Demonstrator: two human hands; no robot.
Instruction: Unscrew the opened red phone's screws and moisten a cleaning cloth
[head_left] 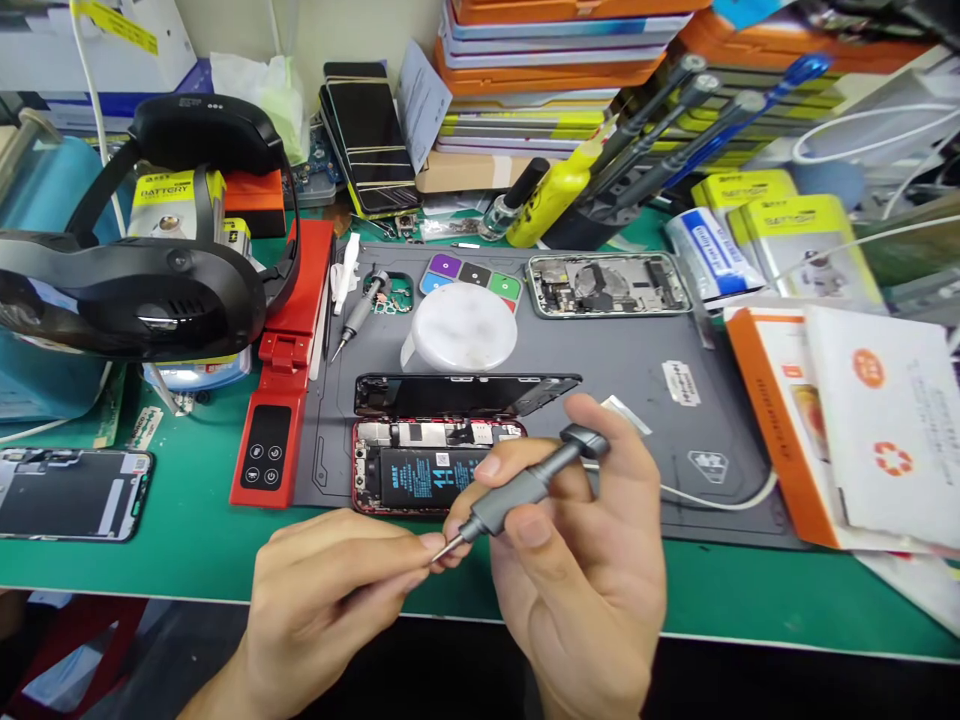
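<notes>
My right hand [592, 560] grips a grey precision screwdriver [510, 495], its cap near the index finger and its shaft slanting down to the left. The fingers of my left hand [330, 580] are pinched together at the screwdriver's tip; whatever lies between them is too small or hidden to make out. Just behind both hands, an opened red-framed phone [367, 470] lies on the grey mat [637, 400], its black battery [409, 480] showing and its right side covered by my fingers. The phone's screen [465, 395] is raised along the far edge.
Behind the screen stands a round white container [465, 330]. Another opened phone housing [611, 285] and a second screwdriver [364, 310] rest on the mat. A red device [274, 440] and black headset [127, 290] occupy the left; an orange-white box [787, 430] sits right.
</notes>
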